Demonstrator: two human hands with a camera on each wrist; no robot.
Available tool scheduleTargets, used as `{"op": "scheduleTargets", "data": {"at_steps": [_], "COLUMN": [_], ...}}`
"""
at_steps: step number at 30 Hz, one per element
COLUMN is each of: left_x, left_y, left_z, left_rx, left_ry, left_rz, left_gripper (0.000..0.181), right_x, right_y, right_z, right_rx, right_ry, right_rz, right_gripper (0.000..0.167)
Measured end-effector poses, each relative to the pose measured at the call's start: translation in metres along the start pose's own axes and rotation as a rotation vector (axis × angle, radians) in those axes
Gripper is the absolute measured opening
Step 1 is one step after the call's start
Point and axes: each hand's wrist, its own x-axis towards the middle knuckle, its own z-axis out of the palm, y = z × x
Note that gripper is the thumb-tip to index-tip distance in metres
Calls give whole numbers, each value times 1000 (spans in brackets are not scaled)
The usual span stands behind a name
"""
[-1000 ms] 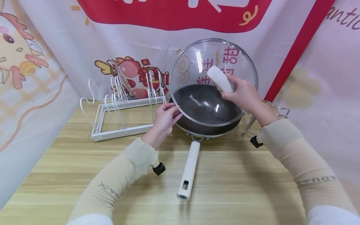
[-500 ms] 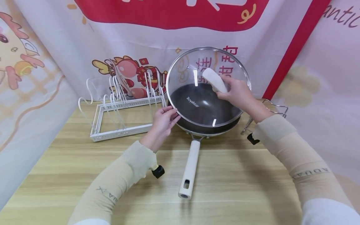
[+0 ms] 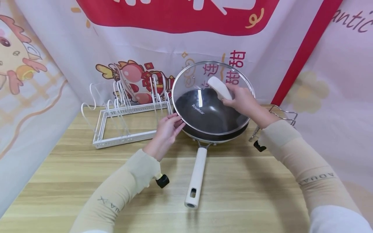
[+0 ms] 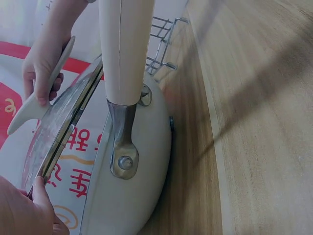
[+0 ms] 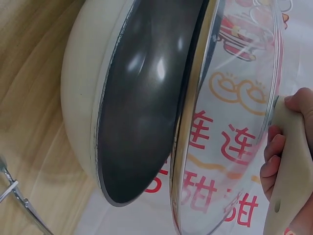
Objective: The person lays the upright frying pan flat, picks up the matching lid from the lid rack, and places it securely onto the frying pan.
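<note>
A clear glass lid (image 3: 198,97) with a metal rim is held tilted over a dark-lined, cream-sided wok (image 3: 215,137) in the head view. My right hand (image 3: 244,101) grips the lid's white handle (image 3: 217,86). At the near left edge, my left hand (image 3: 168,129) pinches the lid's rim between thumb and fingers, as the left wrist view also shows. The right wrist view shows a gap between the lid (image 5: 230,117) and the wok's dark inside (image 5: 142,98). The wok's long cream handle (image 3: 197,176) points toward me.
A white wire rack (image 3: 125,136) with several upright loops stands left of the wok. To its right, a metal wire stand (image 3: 282,113) is partly hidden by my right arm. A printed cloth (image 3: 140,42) hangs behind the wooden table (image 3: 239,191).
The lid has come down toward the wok and tilted lower, its far edge sinking. My right hand has moved down and slightly left with it. My left hand stays at the rim.
</note>
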Motion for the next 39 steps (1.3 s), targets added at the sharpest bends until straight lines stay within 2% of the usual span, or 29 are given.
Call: {"op": "scheduleTargets", "data": {"at_steps": [5, 14, 19, 27, 30, 34, 39], "left_x": [2, 4, 5, 3, 4, 6, 8], "left_y": [-1, 5, 5, 4, 4, 1, -4], "left_z": [-1, -1, -2, -6, -5, -5, -7], "left_rx": [-17, -43, -53, -70, -69, -26, 21], "left_ry": [6, 6, 7, 31, 37, 51, 94], "left_rz": [-15, -36, -56, -99, -91, -53, -17], "left_gripper": [19, 16, 15, 16, 16, 14, 16], "right_x": [3, 6, 8, 10, 11, 12, 12], "right_y": [1, 0, 0, 1, 2, 2, 1], "right_z": [1, 2, 3, 10, 10, 11, 15], "right_rx": [-8, 14, -2, -36, -46, -56, -60], "right_ry": [-30, -81, -108, -145, -143, -146, -167], "right_rz": [-5, 36, 36, 55, 49, 63, 78], "right_gripper": [65, 66, 60, 63, 62, 64, 65]}}
